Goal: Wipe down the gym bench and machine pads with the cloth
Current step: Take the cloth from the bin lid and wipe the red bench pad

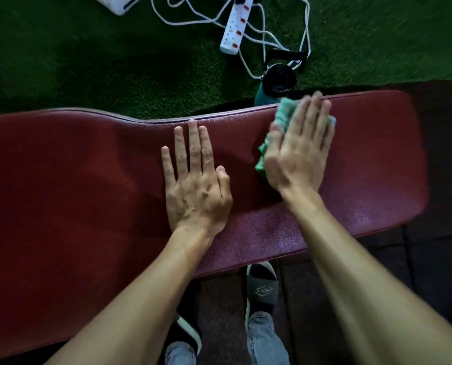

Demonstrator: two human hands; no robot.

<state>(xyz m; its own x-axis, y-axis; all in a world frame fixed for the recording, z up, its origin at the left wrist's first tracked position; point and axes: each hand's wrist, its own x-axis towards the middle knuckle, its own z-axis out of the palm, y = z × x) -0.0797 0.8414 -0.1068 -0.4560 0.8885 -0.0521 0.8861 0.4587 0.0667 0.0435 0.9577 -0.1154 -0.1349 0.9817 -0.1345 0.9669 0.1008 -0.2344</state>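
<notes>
A long dark red padded gym bench [87, 180] runs across the view from left to right. My left hand [195, 185] lies flat on its middle, palm down, fingers apart and empty. My right hand [298, 151] presses flat on a green cloth [282, 119] on the bench's right part, near the far edge. The hand is motion-blurred and covers most of the cloth; green folds show at its fingertips and to the left of the palm. The bench surface near the front right looks shiny and speckled.
Green artificial turf [87, 61] lies beyond the bench. On it are a white power strip [236, 25] with tangled white cables and a black-lidded teal bottle [278, 77] standing right behind the bench. My feet in slides [261, 288] stand on dark flooring below.
</notes>
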